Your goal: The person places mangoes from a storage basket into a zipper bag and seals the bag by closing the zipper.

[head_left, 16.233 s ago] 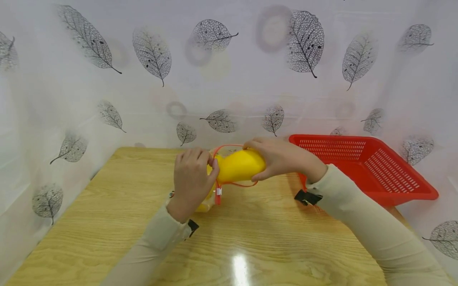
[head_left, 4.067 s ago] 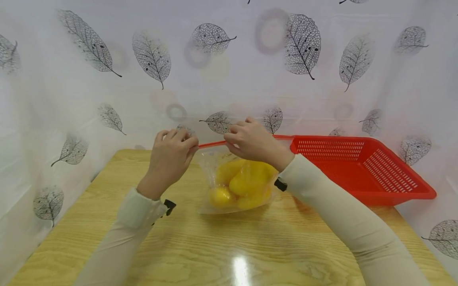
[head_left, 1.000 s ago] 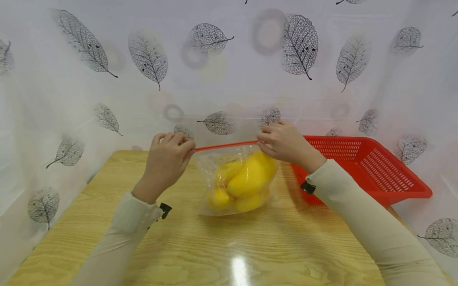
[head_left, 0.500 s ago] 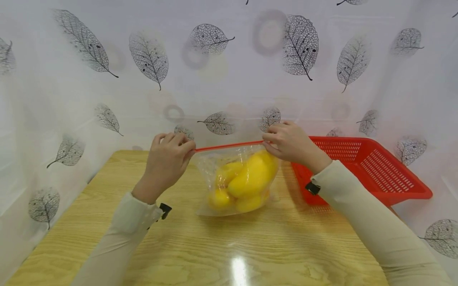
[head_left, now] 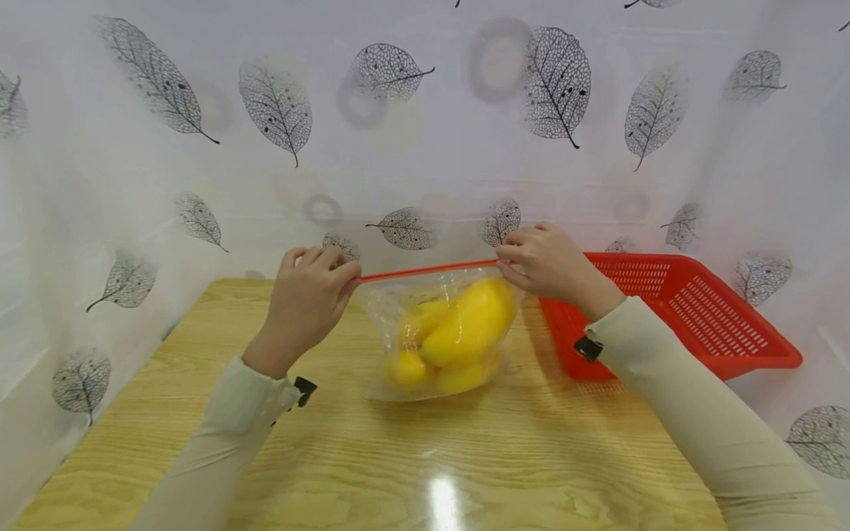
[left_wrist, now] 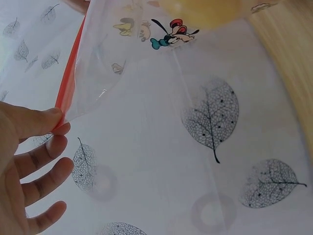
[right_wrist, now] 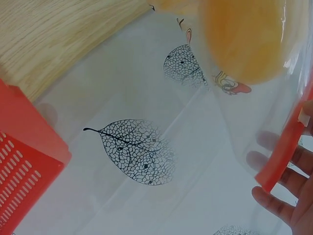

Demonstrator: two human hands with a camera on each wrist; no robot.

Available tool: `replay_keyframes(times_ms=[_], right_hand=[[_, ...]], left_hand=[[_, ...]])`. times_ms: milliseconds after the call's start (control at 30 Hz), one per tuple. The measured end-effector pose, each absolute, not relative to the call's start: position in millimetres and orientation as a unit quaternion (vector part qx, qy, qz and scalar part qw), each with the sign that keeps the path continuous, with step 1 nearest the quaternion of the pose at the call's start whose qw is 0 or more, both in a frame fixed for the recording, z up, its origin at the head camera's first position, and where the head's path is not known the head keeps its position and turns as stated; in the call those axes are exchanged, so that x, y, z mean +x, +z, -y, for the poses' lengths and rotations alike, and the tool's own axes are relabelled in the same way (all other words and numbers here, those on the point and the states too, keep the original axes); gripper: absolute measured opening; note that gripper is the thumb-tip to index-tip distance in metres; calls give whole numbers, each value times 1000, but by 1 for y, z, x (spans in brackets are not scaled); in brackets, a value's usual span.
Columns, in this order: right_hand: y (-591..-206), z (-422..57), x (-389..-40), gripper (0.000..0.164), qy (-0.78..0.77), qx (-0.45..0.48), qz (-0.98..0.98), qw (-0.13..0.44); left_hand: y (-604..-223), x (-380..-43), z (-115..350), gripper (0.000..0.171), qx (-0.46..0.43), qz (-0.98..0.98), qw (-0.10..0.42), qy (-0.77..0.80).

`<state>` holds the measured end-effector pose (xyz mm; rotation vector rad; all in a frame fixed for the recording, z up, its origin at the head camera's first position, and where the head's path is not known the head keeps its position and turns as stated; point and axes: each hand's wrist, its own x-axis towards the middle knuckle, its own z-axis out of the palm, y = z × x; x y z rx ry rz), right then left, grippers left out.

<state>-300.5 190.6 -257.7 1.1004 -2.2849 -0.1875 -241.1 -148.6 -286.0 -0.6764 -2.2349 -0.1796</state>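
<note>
The left hand (head_left: pixel 307 296) pinches the 9 o'clock end of a red zip strip (head_left: pixel 428 270) on a clear, crinkly plastic bag (head_left: pixel 440 332); the right hand (head_left: pixel 548 263) pinches its 3 o'clock end. The strip runs taut left to right. Smooth yellow oblong mangoes (head_left: pixel 468 324) fill the bag, standing mid-table (head_left: pixel 199 369), a perforated red basket (head_left: pixel 690 313) at 3 o'clock.

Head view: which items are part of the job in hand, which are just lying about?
In hand:
bag, clear, red strip along the top
yellow fruit inside it
left hand and right hand, each pinching one end of the strip

Lying about:
red basket, right of the bag
table
</note>
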Motion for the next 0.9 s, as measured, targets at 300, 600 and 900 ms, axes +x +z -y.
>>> replay_keyframes(times_ms=[300, 600, 900], right_hand=[[-259, -199, -302, 11, -69, 417, 850, 315], [-259, -207, -300, 7, -68, 412, 855, 309], [-259, -215, -300, 8, -64, 407, 859, 305]], left_hand=[[-284, -240, 149, 7, -260, 887, 377, -66], [-286, -239, 150, 5, -263, 885, 377, -66], [-287, -240, 151, 5, -268, 882, 383, -61]])
